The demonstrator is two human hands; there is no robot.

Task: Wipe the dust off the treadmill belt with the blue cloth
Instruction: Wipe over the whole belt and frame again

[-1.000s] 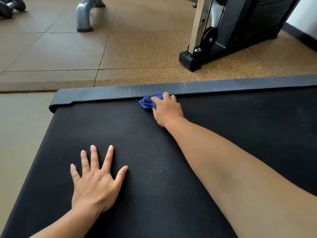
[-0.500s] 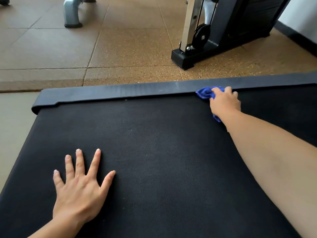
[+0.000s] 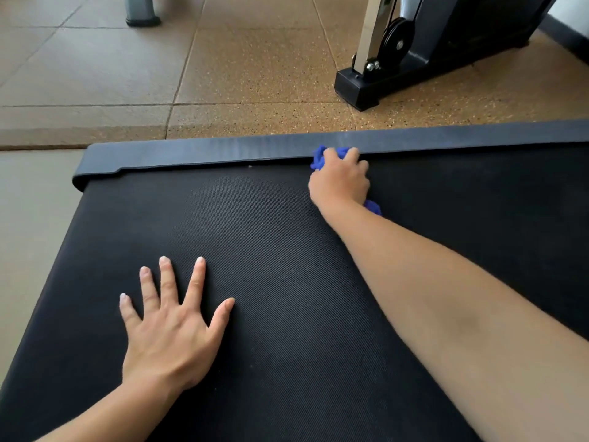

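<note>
hiding most of blue cloth [image 3: 319, 158]: right hand [image 3: 339, 183]

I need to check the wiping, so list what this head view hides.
- Blue cloth: mostly hidden under the gripping right hand.
- Dust on the treadmill belt: too fine to judge.
- Belt beneath the flat left hand and the right forearm: covered.
- Gym machine: cut off by the top edge.

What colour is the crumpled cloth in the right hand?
Bright blue crumpled cloth, gripped by the right hand; head view.
</note>
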